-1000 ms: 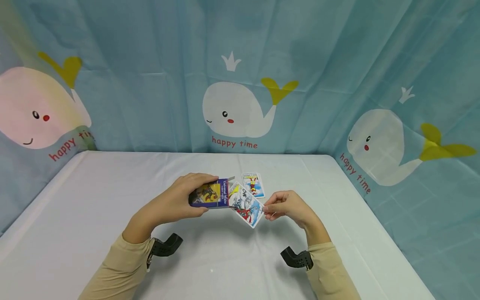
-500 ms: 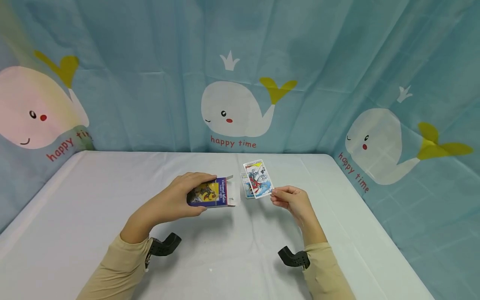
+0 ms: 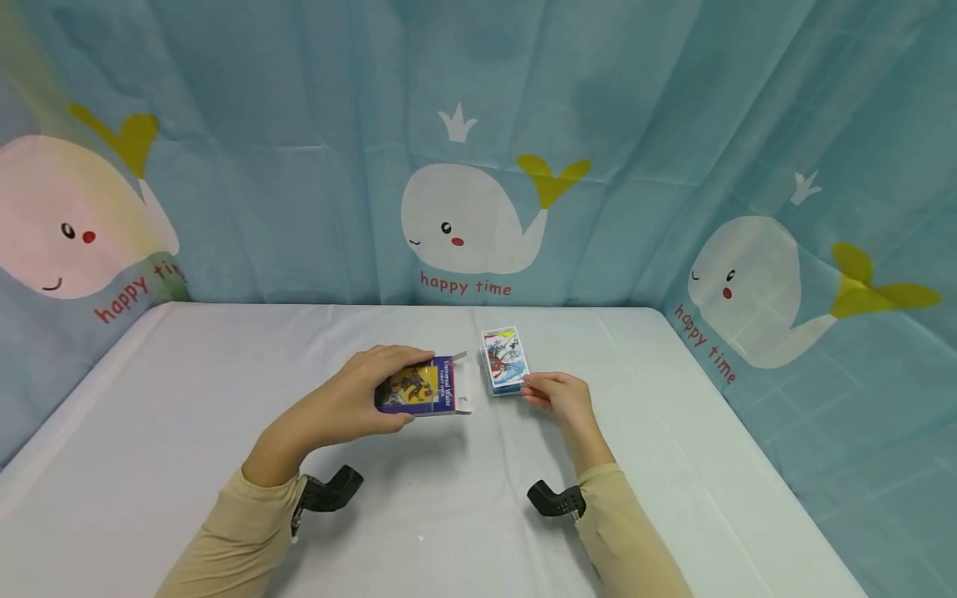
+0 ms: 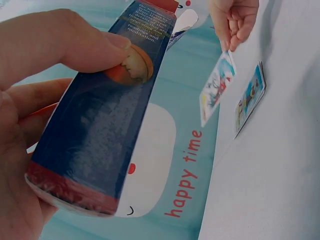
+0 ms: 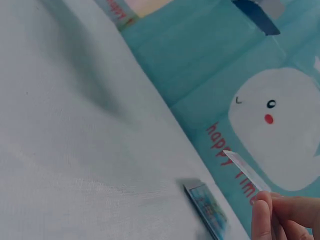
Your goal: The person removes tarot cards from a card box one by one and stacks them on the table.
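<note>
My left hand (image 3: 351, 394) grips a blue and purple tarot box (image 3: 411, 389), thumb and fingers along opposite edges. Its flap end points right and stands open; the left wrist view shows the box's dark blue narrow side (image 4: 95, 130). Between thumb and fingers, my right hand (image 3: 561, 400) pinches one tarot card (image 3: 505, 355) by its near corner. That card is held picture side up and overlaps the small stack of cards (image 4: 251, 100) in the head view. Both wrist views show a gap between the card (image 5: 245, 170) and the stack (image 5: 207, 207).
A white cloth covers the table (image 3: 224, 399). Behind it and along both sides hangs a blue curtain (image 3: 299, 224) printed with whales. A black wrist camera (image 3: 332, 488) sits on the left wrist, and another (image 3: 557, 500) on the right.
The right hand has drawn the card out from the box's flap end, turned it upright and carried it over the stack, then lowered it. The left hand and box have barely moved.
</note>
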`<action>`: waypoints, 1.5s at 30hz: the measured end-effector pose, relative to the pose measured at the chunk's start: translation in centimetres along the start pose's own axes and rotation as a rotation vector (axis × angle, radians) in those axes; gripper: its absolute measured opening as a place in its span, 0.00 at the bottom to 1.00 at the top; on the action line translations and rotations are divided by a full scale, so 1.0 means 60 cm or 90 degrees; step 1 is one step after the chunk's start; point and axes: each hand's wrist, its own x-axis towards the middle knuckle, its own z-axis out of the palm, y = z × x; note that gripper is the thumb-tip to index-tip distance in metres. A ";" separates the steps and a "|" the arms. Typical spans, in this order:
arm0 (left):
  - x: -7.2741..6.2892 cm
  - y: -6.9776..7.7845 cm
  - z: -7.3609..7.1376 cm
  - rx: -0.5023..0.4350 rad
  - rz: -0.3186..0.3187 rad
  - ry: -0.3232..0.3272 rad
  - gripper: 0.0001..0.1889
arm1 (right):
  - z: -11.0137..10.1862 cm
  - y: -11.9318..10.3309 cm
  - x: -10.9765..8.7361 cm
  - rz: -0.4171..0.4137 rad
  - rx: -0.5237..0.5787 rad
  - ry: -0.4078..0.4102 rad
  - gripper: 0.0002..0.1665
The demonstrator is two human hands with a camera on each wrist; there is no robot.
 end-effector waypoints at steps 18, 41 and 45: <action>0.000 0.000 0.003 -0.005 -0.001 -0.002 0.38 | 0.009 0.022 0.017 0.014 -0.036 0.041 0.14; 0.000 0.002 0.002 -0.005 -0.003 -0.007 0.38 | 0.022 0.027 0.019 -0.021 -0.065 0.074 0.09; 0.000 0.003 0.002 -0.008 -0.001 -0.006 0.38 | 0.023 0.027 0.020 -0.015 -0.072 0.078 0.08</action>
